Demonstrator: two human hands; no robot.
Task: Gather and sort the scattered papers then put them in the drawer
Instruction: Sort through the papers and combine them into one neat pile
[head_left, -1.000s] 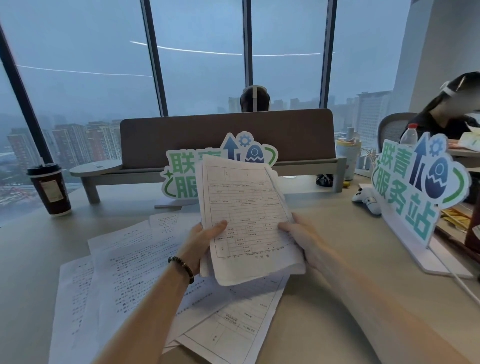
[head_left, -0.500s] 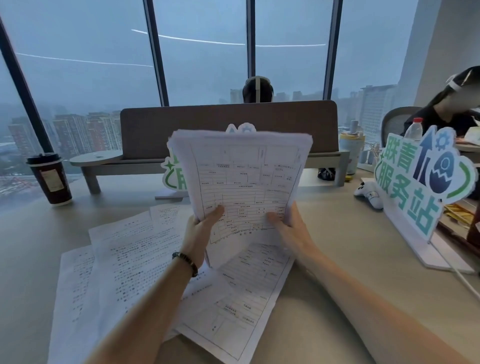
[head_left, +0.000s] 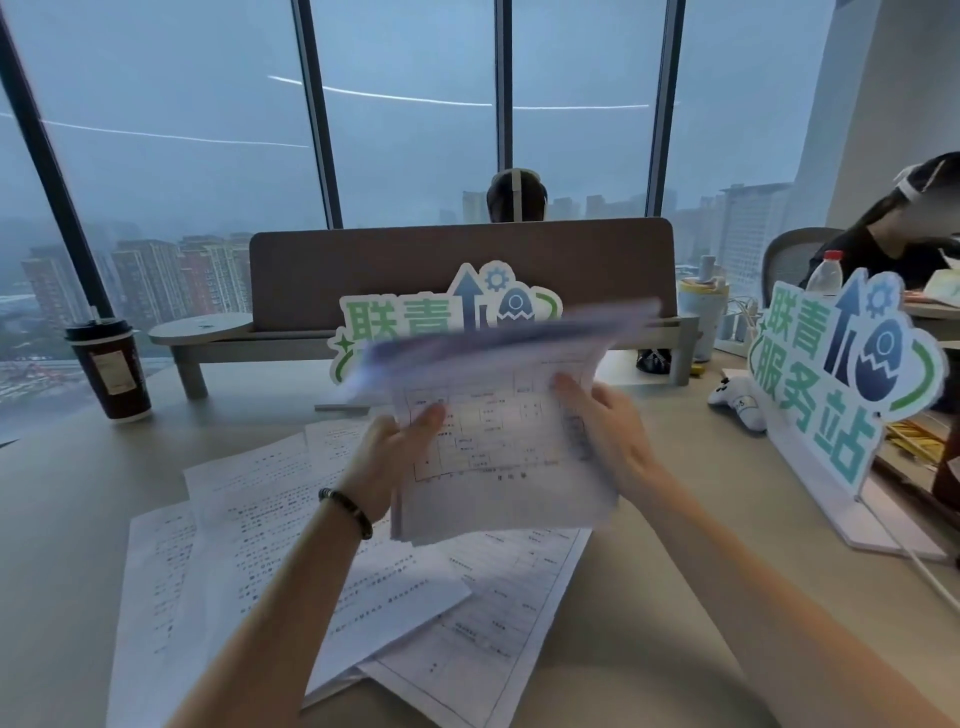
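I hold a stack of printed form sheets (head_left: 493, 462) above the desk, its top edge blurred and tipped away from me. My left hand (head_left: 395, 457), with a dark bead bracelet on the wrist, pinches the stack's left side with the thumb on top. My right hand (head_left: 608, 431) grips its right side. Below them several more papers (head_left: 249, 525) lie scattered and overlapping on the beige desk (head_left: 649, 613); one table-form sheet (head_left: 498, 618) juts out toward the front. No drawer is in view.
A dark coffee cup (head_left: 109, 371) stands far left. Behind the papers are a brown divider panel (head_left: 462, 260) and a green-and-white sign (head_left: 447, 317). A second sign (head_left: 836, 374), a white toy (head_left: 737, 397) and a cable sit right. Two people sit beyond.
The stack has tilted from upright to nearly flat, top edge swinging away. My right hand has moved up the stack's right side; my left still holds the left side.
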